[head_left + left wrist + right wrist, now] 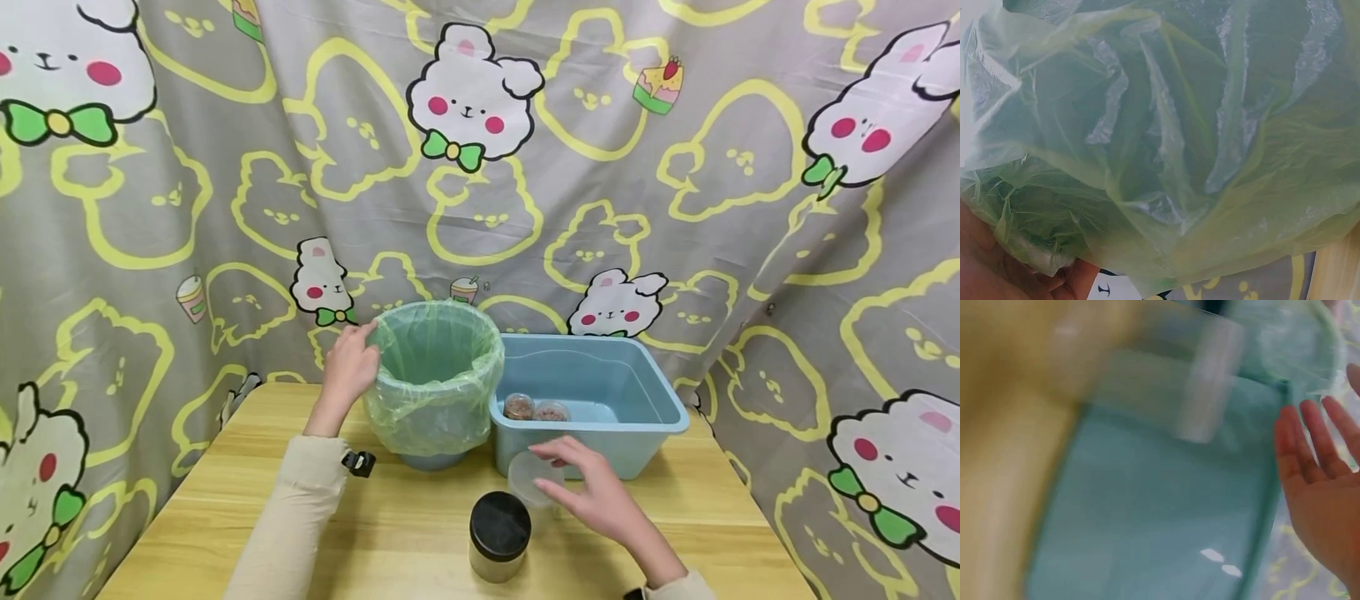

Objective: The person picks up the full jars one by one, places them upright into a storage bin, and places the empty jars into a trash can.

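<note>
At the left side of a bin (431, 460), my left hand (351, 364) holds the rim and the light green garbage bag (442, 417) folded over it. Crinkled bag film (1166, 125) fills the left wrist view, with curled fingers at its lower left. My right hand (592, 492) is beside a clear plastic jar with a translucent lid (534, 477), thumb and fingers spread apart. In the right wrist view, the palm and straight fingers (1319, 434) show at the right, apart from the blurred jar. A black-lidded jar (500, 537) stands just in front.
Right of the bin stands a blue plastic tub (637, 446). Two small clear containers with brownish contents (519, 407) sit inside it, at the near left. All this rests on a wood-grain table (405, 533), with a patterned curtain (480, 208) hanging behind.
</note>
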A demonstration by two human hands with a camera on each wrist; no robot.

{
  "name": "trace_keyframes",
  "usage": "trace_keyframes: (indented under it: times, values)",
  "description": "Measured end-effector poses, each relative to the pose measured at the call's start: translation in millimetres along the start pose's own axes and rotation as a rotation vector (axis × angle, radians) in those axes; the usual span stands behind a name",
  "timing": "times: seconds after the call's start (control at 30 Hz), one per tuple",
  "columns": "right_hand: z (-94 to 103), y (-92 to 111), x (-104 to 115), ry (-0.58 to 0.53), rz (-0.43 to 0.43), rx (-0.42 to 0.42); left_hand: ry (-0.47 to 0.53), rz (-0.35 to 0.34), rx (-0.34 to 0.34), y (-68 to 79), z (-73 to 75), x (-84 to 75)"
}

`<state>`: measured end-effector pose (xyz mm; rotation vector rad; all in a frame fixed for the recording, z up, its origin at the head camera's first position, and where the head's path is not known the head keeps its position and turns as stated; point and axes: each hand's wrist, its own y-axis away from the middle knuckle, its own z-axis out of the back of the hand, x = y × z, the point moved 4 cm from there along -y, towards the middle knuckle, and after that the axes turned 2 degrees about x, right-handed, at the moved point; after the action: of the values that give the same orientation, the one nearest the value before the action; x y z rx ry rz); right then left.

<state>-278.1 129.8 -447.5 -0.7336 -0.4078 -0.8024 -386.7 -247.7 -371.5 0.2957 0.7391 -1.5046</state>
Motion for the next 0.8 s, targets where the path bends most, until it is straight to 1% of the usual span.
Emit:
trace_keyframes:
  times: [0.07, 0.13, 0.23, 0.4, 0.67, 0.8]
  values:
    - [-4.9, 11.8, -10.0, 0.054, -0.055, 0.046, 0.002, -0.001, -0.004, -0.1, 1.1, -0.6]
    - [-9.9, 18.2, -18.6, 0.110, -0.086, 0.080, 0.005, -0.003, -0.007, -0.3, 2.3, -0.9]
    - [-15.3, 20.2, -27.1, 0.158, -0.096, 0.083, 0.006, -0.005, -0.006, -0.5, 3.0, -1.2]
    - [-22.4, 16.7, -35.3, 0.178, -0.127, 0.058, 0.003, -0.006, 0.006, -0.4, 0.7, -0.3]
    - [-28.4, 13.1, -35.6, 0.180, -0.234, 0.126, 0.002, -0.003, 0.007, 0.8, -0.7, 0.6]
    - [-32.0, 12.3, -35.4, 0.195, -0.253, 0.143, -0.003, -0.002, 0.002, 0.6, -0.2, -0.3]
